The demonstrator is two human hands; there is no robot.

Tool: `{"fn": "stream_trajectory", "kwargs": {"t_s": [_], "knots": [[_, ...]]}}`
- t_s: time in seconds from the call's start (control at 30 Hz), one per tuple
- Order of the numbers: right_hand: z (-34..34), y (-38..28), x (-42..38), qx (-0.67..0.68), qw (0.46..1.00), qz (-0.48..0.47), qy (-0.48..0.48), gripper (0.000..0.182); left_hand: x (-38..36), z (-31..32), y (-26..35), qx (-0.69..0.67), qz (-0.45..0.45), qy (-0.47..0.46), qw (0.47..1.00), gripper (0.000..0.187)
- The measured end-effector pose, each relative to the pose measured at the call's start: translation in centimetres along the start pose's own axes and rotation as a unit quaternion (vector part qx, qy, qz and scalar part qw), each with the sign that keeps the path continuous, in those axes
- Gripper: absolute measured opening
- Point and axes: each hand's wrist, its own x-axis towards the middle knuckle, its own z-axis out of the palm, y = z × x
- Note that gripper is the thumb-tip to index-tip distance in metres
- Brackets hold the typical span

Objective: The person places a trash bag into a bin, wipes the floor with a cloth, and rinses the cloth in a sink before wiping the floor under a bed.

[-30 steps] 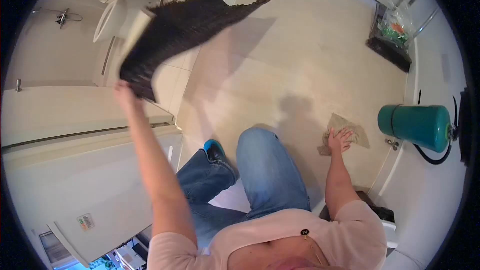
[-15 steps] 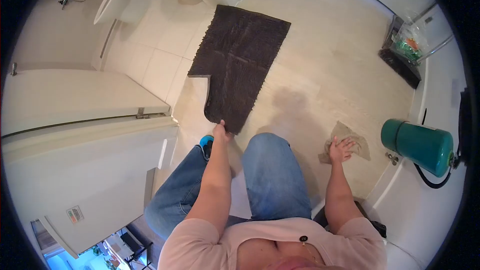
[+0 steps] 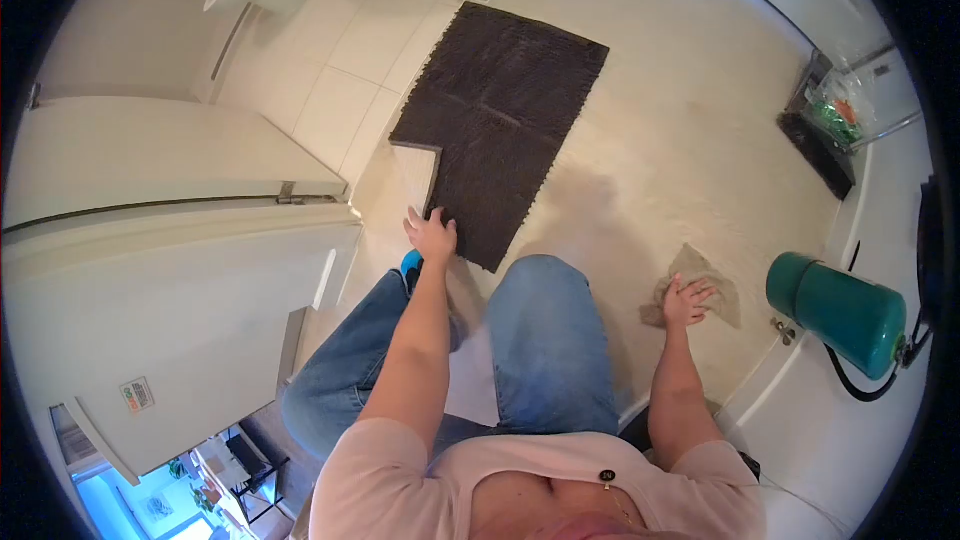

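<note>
A dark brown shaggy mat (image 3: 510, 120) lies on the pale floor ahead, its left side folded over so that a light underside (image 3: 418, 168) shows. At the mat's near left edge is my left hand (image 3: 432, 236), fingers spread, touching the edge near the fold. My right hand (image 3: 686, 302) rests flat with fingers apart on a crumpled beige cloth (image 3: 712, 285) on the floor to the right.
An open white door (image 3: 160, 165) stands at left, by a tiled floor. On the right are a green cylinder (image 3: 835, 310), a metal door stop (image 3: 783, 330), a black brush (image 3: 815, 155) and a plastic bag (image 3: 838, 115). My knees are bent below.
My left hand has let go of the mat's near corner, opened its fingers and moved up along the left edge. The right hand stays on the cloth. The view has shifted slightly.
</note>
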Motion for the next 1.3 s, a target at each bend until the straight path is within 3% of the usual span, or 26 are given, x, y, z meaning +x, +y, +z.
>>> {"fn": "stream_trajectory", "kwargs": {"t_s": [0.07, 0.17, 0.2, 0.27, 0.33, 0.4, 0.5, 0.63, 0.8, 0.87, 0.9, 0.93, 0.97, 1.03, 1.07, 1.13, 1.2, 1.23, 1.27, 1.3], "knots": [[0.5, 0.3, 0.4, 0.016, 1.0, -0.004, 0.0, 0.083, 2.0, 0.6, -1.1, 0.077, -0.004, -0.027, 0.997, 0.054], [-0.1, 0.3, 0.3, 0.039, 0.999, -0.012, -0.004, 0.083, 7.3, 6.0, -7.8, -0.207, -0.102, -0.125, 0.965, 0.051], [-0.3, 0.4, 0.2, 0.046, 0.999, -0.015, -0.007, 0.083, 6.0, 4.0, -6.3, -0.315, -0.16, -0.016, 0.935, 0.048], [-0.6, 0.3, 0.0, 0.044, 0.999, -0.019, -0.003, 0.084, 6.4, 4.6, -8.1, -0.427, -0.223, 0.021, 0.876, 0.049], [-0.5, 0.2, -0.1, 0.04, 0.999, -0.021, -0.002, 0.084, 6.0, 2.6, -8.1, -0.465, -0.315, -0.034, 0.826, 0.051], [-0.5, 0.2, 0.1, 0.036, 0.999, -0.019, -0.002, 0.084, 5.0, -0.8, -7.5, -0.457, -0.405, -0.163, 0.775, 0.052], [-1.1, 0.2, 0.0, 0.032, 0.999, -0.021, -0.029, 0.084, 3.8, -0.5, -8.7, -0.228, -0.184, -0.166, 0.941, 0.053], [-1.0, 0.2, 0.0, 0.04, 0.998, -0.017, -0.035, 0.084, 1.0, 1.4, -7.3, -0.157, -0.011, -0.101, 0.982, 0.053], [-0.7, -0.3, -0.3, 0.037, 0.999, 0.001, 0.019, 0.073, -2.2, 1.4, -1.5, -0.136, 0.182, -0.11, 0.968, 0.056], [-1.6, -0.4, -1.8, 0.066, 0.991, -0.079, 0.082, 0.05, -2.9, 0.5, 1.9, -0.134, 0.245, -0.129, 0.952, 0.059], [-0.8, -0.8, -3.2, 0.076, 0.96, -0.165, 0.211, 0.028, -3.3, 0.7, 3.6, -0.123, 0.284, -0.141, 0.94, 0.06], [1.1, -2.1, -3.4, 0.109, 0.942, -0.231, 0.218, 0.026, -3.1, 1.2, 4.8, -0.115, 0.328, -0.157, 0.924, 0.06], [-3.0, -3.7, -6.8, 0.169, 0.911, -0.375, 0.032, 0.022, -2.8, 1.8, 6.5, -0.11, 0.375, -0.173, 0.904, 0.061], [-2.9, -7.3, -12.8, 0.024, 0.879, -0.476, 0.012, 0.039, -3.1, 2.3, 9.9, -0.106, 0.416, -0.23, 0.873, 0.063], [2.9, -7.4, -12.8, 0.183, 0.852, -0.491, -0.016, 0.041, -3.4, 2.8, 11.4, -0.102, 0.447, -0.238, 0.856, 0.065], [14.8, -7.4, -12.8, 0.475, 0.703, -0.521, -0.09, 0.045, -3.6, 3.4, 13.9, -0.062, 0.502, -0.232, 0.831, 0.07], [6.9, -3.4, -12.4, 0.235, 0.863, -0.448, -0.002, 0.047, -4.2, 4.1, 16.4, 0.023, 0.521, -0.235, 0.82, 0.086], [2.4, -1.4, -12.3, 0.099, 0.907, -0.408, 0.023, 0.048, -4.8, 3.7, 18.2, 0.052, 0.518, -0.258, 0.814, 0.09], [1.4, 1.4, -9.9, 0.099, 0.955, -0.277, -0.028, 0.05, -5.8, 3.0, 20.2, 0.082, 0.513, -0.279, 0.808, 0.095], [0.2, 4.8, -8.4, 0.069, 0.98, -0.185, 0.031, 0.048, -6.8, 2.9, 21.9, 0.114, 0.507, -0.299, 0.8, 0.099]]}}
